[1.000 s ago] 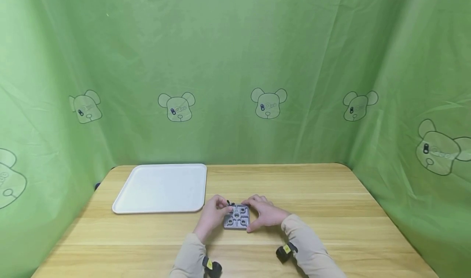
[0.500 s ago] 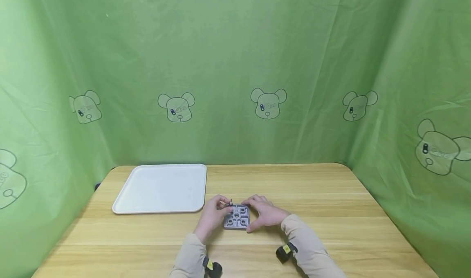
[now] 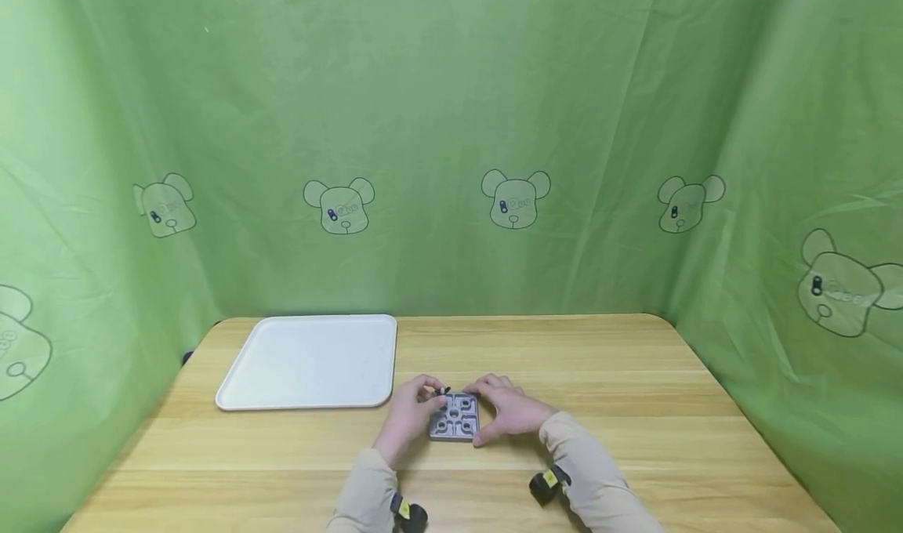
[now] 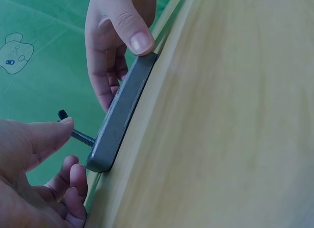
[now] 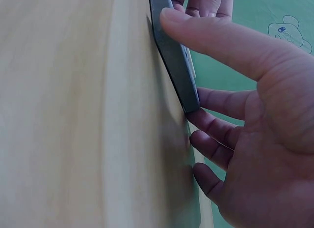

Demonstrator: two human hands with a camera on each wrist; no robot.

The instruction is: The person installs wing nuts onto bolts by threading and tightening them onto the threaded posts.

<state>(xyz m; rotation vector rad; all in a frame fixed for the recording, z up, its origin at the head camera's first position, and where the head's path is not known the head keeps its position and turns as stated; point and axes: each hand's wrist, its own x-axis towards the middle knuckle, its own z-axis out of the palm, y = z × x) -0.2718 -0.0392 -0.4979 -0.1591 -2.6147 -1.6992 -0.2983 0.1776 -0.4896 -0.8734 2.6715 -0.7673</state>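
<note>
A square grey metal plate (image 3: 455, 414) with grooves and several round holes lies on the wooden table, face up. From its far left corner rises a threaded screw (image 4: 83, 137) with a small black head. My left hand (image 3: 407, 412) pinches this screw near its head between thumb and forefinger, the other fingers curled below. My right hand (image 3: 513, 409) grips the plate's right side, thumb at the near corner and fingers along the far edge. In the left wrist view the plate shows edge-on, and the screw's lower end is hidden in it.
A white rectangular tray (image 3: 310, 360) stands at the back left of the wooden table (image 3: 600, 360). Green curtains (image 3: 437, 266) with bear prints hang behind and on both sides. Each sleeve carries a small black wrist camera (image 3: 545, 486).
The screw's black head has turned between my left fingers, showing narrow half a second ago and slanted now. My right hand and the plate stay in place.
</note>
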